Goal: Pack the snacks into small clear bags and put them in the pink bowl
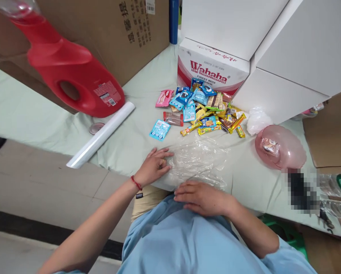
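Clear plastic film (pixel 200 158), perhaps a bag, lies before the wrapped snacks (pixel 200 108) in our head view. Our left hand (pixel 153 164) meets its left edge, fingers apart; our right hand (pixel 206 198) rests unclamped by its near edge. Hasty tugging could tear it.

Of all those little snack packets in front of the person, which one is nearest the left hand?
The light-blue packet at the near-left corner of the pile, just beyond the left hand; the pile's other packets all lie farther from that hand.
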Demonstrator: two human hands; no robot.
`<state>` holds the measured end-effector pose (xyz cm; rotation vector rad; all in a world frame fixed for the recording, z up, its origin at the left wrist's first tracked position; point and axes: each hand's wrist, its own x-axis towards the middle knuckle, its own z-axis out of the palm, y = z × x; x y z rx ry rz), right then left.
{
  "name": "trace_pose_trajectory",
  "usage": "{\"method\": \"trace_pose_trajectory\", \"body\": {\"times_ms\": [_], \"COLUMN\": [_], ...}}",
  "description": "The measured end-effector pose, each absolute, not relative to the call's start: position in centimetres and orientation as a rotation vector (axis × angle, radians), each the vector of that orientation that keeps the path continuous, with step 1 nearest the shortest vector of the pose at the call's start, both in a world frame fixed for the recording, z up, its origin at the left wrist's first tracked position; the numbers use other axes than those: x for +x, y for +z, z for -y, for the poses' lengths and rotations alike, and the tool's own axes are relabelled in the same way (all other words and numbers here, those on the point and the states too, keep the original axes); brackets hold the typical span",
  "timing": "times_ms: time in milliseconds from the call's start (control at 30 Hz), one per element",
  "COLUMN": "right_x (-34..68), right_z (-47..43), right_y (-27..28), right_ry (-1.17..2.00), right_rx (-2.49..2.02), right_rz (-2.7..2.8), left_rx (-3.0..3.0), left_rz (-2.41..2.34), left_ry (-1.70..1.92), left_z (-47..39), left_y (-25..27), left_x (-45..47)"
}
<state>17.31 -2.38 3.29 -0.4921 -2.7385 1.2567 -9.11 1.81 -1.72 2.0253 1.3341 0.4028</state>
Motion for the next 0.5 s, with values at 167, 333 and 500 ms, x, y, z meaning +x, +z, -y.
{"method": "trace_pose_trajectory", "body": {"times_ms": [167, 333, 500], "right_x": [18.7, 20.6, 18.2], "right_z": [2.9, 1.2, 1.5], "right_y": [4.0, 4.3, 0.7], "right_ry": [1.637, 1.169, 0.732], "right_rx": [-0.193, -0.719, -1.008], "right_rz": [2.549, 2.325, 2.613], "left_rx": [2.004, 2.103, 2.186], "left_rz": [-1.385, -1.370, -1.701], "left_ry": [0.394, 0.409, 0.808], "left_z": [-1.9, -1.3, 0.9], "left_y": [-1.6, -1.9, -0.1], "left_x": [-8.7, -8.9, -8.3]}}
